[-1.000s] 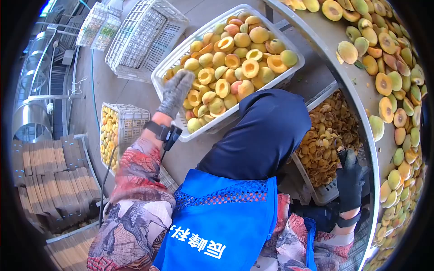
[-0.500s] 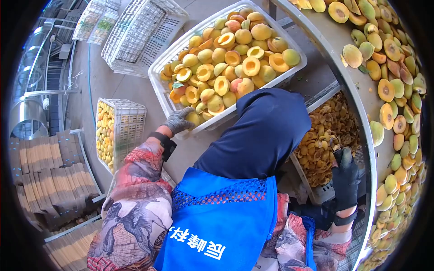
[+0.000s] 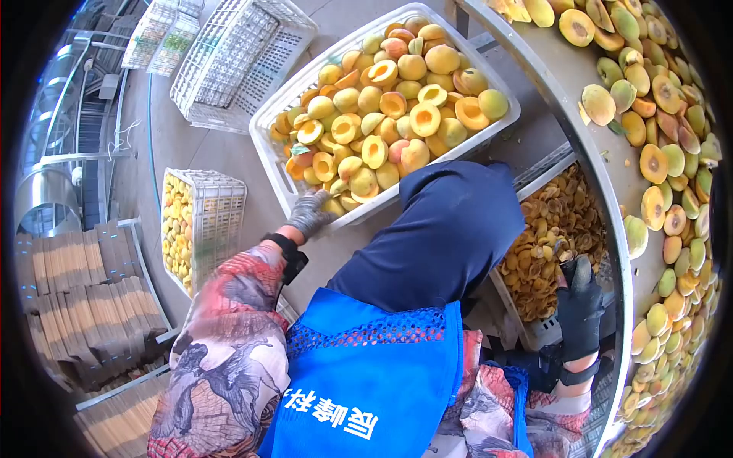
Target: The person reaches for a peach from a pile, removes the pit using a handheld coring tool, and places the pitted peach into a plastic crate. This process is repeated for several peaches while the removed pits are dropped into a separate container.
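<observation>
A white plastic crate (image 3: pixel 269 156) heaped with halved peaches (image 3: pixel 389 91) sits on the floor in front of me. My left hand (image 3: pixel 309 214), in a grey glove, grips the crate's near rim at its lower left corner. My right hand (image 3: pixel 580 304), in a black glove, holds the near edge of a second crate (image 3: pixel 534 333), which is filled with brown peach pits (image 3: pixel 546 229) and stands under the table's edge. My dark knee and blue apron hide the space between the two crates.
A curved metal table (image 3: pixel 592 153) on the right carries several peach halves (image 3: pixel 672 153). An empty white crate (image 3: pixel 237 53) lies upside down at the back. A small crate of yellow fruit (image 3: pixel 195 221) stands left, beside stacked wooden trays (image 3: pixel 84 290) and metal machinery (image 3: pixel 46 191).
My left hand came down from over the peach halves to the crate's near rim and closed on it. The right hand stayed at the pit crate.
</observation>
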### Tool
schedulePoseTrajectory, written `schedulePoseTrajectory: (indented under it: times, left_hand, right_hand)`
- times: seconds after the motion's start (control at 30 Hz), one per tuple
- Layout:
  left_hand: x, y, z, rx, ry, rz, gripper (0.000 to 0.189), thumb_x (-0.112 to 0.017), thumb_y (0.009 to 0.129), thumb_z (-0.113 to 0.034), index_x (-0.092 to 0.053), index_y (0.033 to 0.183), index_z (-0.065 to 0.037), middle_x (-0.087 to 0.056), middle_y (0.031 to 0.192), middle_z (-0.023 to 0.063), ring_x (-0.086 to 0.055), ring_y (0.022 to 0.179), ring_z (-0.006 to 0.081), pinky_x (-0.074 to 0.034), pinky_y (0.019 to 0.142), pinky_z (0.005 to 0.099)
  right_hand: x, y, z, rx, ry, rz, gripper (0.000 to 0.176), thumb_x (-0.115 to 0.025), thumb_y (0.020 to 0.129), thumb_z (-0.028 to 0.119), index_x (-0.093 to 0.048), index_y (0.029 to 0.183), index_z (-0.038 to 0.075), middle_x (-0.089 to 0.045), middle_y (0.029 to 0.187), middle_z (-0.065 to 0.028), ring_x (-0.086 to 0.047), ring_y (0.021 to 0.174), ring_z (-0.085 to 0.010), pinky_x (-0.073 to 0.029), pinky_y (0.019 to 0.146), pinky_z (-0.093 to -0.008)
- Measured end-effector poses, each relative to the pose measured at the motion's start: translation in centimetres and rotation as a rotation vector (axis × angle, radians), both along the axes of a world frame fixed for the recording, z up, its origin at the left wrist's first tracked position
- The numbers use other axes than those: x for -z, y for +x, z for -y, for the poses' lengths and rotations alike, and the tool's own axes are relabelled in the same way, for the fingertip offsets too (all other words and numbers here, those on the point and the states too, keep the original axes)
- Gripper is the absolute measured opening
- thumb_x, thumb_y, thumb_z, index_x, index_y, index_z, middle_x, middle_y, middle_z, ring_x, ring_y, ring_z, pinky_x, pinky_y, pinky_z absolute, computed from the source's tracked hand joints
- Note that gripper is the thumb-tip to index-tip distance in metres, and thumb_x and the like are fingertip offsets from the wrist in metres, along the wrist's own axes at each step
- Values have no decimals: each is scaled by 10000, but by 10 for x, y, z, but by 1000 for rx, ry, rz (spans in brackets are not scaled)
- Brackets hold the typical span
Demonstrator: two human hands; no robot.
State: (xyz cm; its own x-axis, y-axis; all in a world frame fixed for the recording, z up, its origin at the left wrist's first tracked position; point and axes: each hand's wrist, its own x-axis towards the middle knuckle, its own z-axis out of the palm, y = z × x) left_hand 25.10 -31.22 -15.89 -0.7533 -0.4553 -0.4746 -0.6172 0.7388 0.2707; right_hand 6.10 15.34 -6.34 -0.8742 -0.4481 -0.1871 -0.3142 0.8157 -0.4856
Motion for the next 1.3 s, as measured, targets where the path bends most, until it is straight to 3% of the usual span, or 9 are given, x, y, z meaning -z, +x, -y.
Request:
schedulePoseTrajectory:
  times: [0.1,0.27,0.37,0.57,0.77,0.83,0.97,1.17,1.3]
  left_hand:
    - [-5,8,18,-29,269,-33,485,-715,647,-94,-572,1109,-63,-589,1040,166,-568,983,285,-444,855,350]
    - [3,4,6,-1,207,-67,434,-671,667,-111,-576,1089,-78,-579,1060,168,-552,991,328,-445,853,373]
    - [34,26,13,204,-80,-161,406,-646,699,-200,-570,1082,-86,-555,1078,182,-520,1021,351,-430,852,412]
    - [-5,-17,16,452,-126,302,359,-636,704,-219,-581,1032,-84,-601,877,184,-586,866,344,-472,758,428]
    - [-140,-176,-64,563,-20,-717,347,-697,702,-165,-584,1004,-37,-614,909,140,-587,835,325,-481,746,379]
    - [-192,-234,-123,720,89,-854,293,-662,728,-99,-560,983,5,-523,806,86,-522,793,183,-440,743,301]
    - [-149,-350,-186,794,283,-918,441,-671,719,-152,-539,1109,6,-574,960,153,-552,936,242,-437,812,313]
    - [-130,-396,-244,1038,-135,-584,550,-710,646,-144,-529,1151,-22,-583,1040,195,-554,998,308,-430,856,346]
    - [-150,-388,-237,822,394,-366,522,-667,690,-120,-508,1179,-30,-589,1056,131,-571,983,232,-472,784,325]
  right_hand:
    - [1,-1,-4,-32,-5,-101,396,-593,805,90,-461,1171,16,-606,801,-230,-586,725,-414,-464,600,-431]
    - [6,4,-3,-58,4,-91,414,-601,807,108,-461,1188,26,-606,870,-220,-586,739,-394,-470,622,-430]
    - [9,9,2,-166,197,-445,273,-600,780,121,-508,1032,72,-602,752,-179,-599,723,-385,-475,585,-435]
    - [-37,1,12,-3,-107,-169,340,-630,763,150,-477,1055,68,-587,895,-188,-580,766,-394,-461,638,-457]
    - [-49,7,-4,61,-148,-163,343,-630,763,161,-483,1059,67,-592,896,-182,-586,771,-386,-468,644,-448]
    - [-48,8,-6,76,-153,-176,336,-629,760,152,-490,1055,72,-592,884,-170,-589,773,-376,-475,644,-438]
    - [-42,9,-13,70,-169,-176,287,-612,763,131,-498,1022,85,-588,863,-151,-592,780,-359,-484,634,-427]
    - [-50,10,-21,82,-205,-219,265,-609,788,164,-497,1014,84,-587,849,-164,-592,742,-374,-483,614,-440]
    - [-50,12,-21,107,-239,-169,295,-630,781,147,-493,1028,64,-588,852,-178,-589,738,-389,-483,614,-450]
